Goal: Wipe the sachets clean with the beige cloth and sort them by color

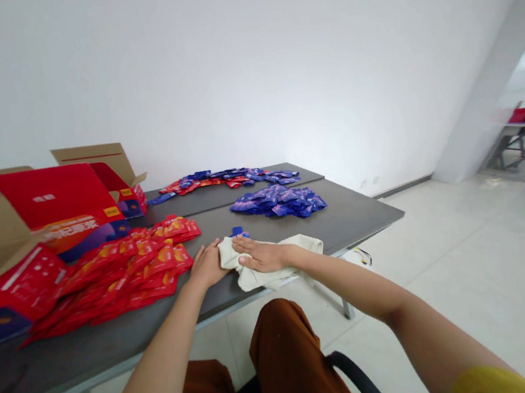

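Note:
A cream cloth (300,247) lies at the near edge of the grey table (345,216). My right hand (262,254) rests flat on it, fingers stretched out to the left. My left hand (207,265) lies palm down on the table, touching the cloth's left end, right beside a heap of red packets (125,271). A single blue packet (238,231) peeks out just beyond the cloth.
A pile of blue packets (279,202) sits further back, with a mixed red and blue row (230,178) behind it. Open red cardboard boxes (37,219) stand at the left. My knees and a chair are below the table edge; tiled floor spreads to the right.

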Demonstrator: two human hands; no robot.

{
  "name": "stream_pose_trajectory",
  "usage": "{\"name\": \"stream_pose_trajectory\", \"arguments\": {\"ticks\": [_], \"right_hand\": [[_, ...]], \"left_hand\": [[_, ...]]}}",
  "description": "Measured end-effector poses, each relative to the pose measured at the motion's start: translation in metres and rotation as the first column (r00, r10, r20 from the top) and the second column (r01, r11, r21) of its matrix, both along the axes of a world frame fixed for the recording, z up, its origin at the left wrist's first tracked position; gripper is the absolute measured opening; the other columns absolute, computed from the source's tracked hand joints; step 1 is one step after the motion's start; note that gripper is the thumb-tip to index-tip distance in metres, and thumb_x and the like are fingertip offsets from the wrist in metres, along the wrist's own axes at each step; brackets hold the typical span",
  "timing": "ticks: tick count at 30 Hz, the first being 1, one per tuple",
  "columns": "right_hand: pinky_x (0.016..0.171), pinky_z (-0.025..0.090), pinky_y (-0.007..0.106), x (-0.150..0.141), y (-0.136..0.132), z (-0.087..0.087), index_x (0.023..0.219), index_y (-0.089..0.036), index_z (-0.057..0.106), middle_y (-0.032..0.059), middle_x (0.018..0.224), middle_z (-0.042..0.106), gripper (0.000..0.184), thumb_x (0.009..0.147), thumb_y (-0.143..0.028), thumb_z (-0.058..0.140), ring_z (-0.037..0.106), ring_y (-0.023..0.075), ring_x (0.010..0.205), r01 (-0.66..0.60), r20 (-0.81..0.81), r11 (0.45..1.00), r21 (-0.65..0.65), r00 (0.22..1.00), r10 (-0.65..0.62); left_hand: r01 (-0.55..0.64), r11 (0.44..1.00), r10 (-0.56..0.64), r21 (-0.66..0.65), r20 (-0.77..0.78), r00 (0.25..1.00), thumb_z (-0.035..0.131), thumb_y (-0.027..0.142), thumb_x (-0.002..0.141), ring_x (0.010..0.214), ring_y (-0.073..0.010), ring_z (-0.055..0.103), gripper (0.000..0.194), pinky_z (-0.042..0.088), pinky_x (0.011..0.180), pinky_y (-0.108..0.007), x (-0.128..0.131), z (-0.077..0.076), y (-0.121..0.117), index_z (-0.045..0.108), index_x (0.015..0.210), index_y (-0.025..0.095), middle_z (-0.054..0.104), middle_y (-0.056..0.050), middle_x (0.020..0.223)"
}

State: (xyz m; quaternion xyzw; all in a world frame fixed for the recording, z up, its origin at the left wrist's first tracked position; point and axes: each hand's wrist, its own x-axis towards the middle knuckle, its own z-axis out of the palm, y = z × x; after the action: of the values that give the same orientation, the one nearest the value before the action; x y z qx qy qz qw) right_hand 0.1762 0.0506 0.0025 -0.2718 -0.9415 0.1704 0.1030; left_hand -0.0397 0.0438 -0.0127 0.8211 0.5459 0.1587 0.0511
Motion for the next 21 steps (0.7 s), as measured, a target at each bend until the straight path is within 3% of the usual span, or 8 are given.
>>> {"name": "stream_pose_trajectory", "arguments": {"ticks": [4, 8, 11, 16, 18, 21], "right_hand": [[0.121, 0.01, 0.041, -0.005, 0.016, 0.002, 0.15, -0.005, 0.029, 0.0173, 0.159, 0.015, 0.086, 0.095, -0.069, 0.015, 0.006, 0.0263, 0.148, 0.049, -0.008, 0.998, -0.046, 0.999, -0.05], [0.12, 0.013, 0.043, -0.021, 0.046, 0.003, 0.15, 0.0, 0.028, 0.0226, 0.156, 0.022, 0.091, 0.094, -0.07, 0.009, 0.014, 0.0276, 0.147, 0.192, -0.01, 0.976, -0.099, 0.981, -0.194], [0.12, 0.014, 0.042, -0.027, 0.057, 0.003, 0.148, 0.002, 0.03, 0.0232, 0.155, 0.023, 0.091, 0.094, -0.069, 0.014, 0.015, 0.0285, 0.147, 0.241, -0.008, 0.963, -0.122, 0.97, -0.244], [0.119, 0.017, 0.041, -0.011, 0.038, 0.003, 0.146, -0.006, 0.038, 0.0178, 0.155, 0.03, 0.081, 0.095, -0.067, 0.02, 0.019, 0.0263, 0.146, 0.135, -0.069, 0.986, -0.097, 0.987, -0.142], [0.116, 0.026, 0.04, 0.0, 0.025, 0.003, 0.138, -0.012, 0.049, 0.0153, 0.146, 0.046, 0.077, 0.094, -0.068, 0.021, 0.035, 0.0266, 0.14, 0.092, -0.104, 0.99, -0.105, 0.989, -0.103], [0.103, 0.042, 0.039, 0.013, 0.01, 0.004, 0.113, -0.012, 0.064, 0.0131, 0.114, 0.068, 0.08, 0.093, -0.071, 0.015, 0.06, 0.0265, 0.111, 0.156, -0.179, 0.971, -0.183, 0.966, -0.189]], "left_hand": [[-0.037, 0.999, 0.037, 0.004, 0.059, 0.998, 0.059, 0.043, 0.077, 0.136, -0.0257, 0.041, 0.058, 0.023, 0.115, -0.05, 0.001, -0.001, 0.002, 0.056, 0.134, 0.029, 0.05, -0.007, 0.145], [-0.026, 1.0, 0.025, 0.015, 0.072, 0.997, 0.06, 0.05, 0.077, 0.122, -0.0264, 0.056, 0.039, 0.029, 0.112, -0.048, 0.004, 0.006, -0.001, 0.071, 0.109, 0.03, 0.062, -0.004, 0.131], [-0.032, 0.999, 0.031, 0.015, 0.052, 0.998, 0.061, 0.054, 0.075, 0.118, -0.027, 0.059, 0.037, 0.032, 0.111, -0.047, 0.005, 0.01, -0.004, 0.075, 0.097, 0.028, 0.068, -0.006, 0.122], [-0.055, 0.998, 0.055, 0.002, 0.057, 0.997, 0.058, 0.054, 0.078, 0.13, -0.0268, 0.049, 0.051, 0.026, 0.114, -0.048, 0.006, 0.009, -0.003, 0.065, 0.123, 0.031, 0.058, -0.005, 0.137], [-0.076, 0.997, 0.078, -0.029, 0.069, 0.995, 0.058, 0.056, 0.077, 0.137, -0.0264, 0.04, 0.061, 0.024, 0.115, -0.048, 0.006, 0.006, -0.001, 0.057, 0.133, 0.03, 0.052, -0.005, 0.142], [-0.067, 0.995, 0.073, -0.079, 0.07, 0.995, 0.058, 0.062, 0.075, 0.141, -0.0268, 0.033, 0.071, 0.019, 0.117, -0.05, 0.005, 0.005, -0.001, 0.051, 0.139, 0.031, 0.044, -0.004, 0.149]]}}
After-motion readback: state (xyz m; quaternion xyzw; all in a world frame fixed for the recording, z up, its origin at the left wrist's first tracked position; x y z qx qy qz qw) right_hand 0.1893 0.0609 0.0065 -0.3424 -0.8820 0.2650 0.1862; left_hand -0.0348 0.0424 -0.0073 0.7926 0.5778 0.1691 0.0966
